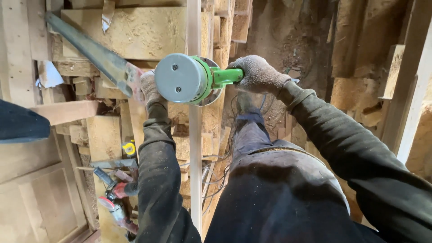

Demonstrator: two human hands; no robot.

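A green and grey power tool (189, 78) with a round motor housing sits on a long narrow pale wooden strip (195, 157) that runs away from me. My right hand (257, 74), in a grey knit glove, grips the tool's green side handle. My left hand (150, 87), also gloved, is against the tool's left side, partly hidden behind the housing; I cannot tell what it grips there. A grey metal saw blade (96, 54) slants from the upper left down towards my left hand.
Sawdust-covered wooden boards and offcuts (130, 31) are stacked under the strip. An angle grinder with red parts (114, 198) and a yellow tape measure (129, 148) lie lower left. Cables (216, 171) trail beside the strip. Planks (405, 90) lean at right. A dark shape (20, 123) juts in at left.
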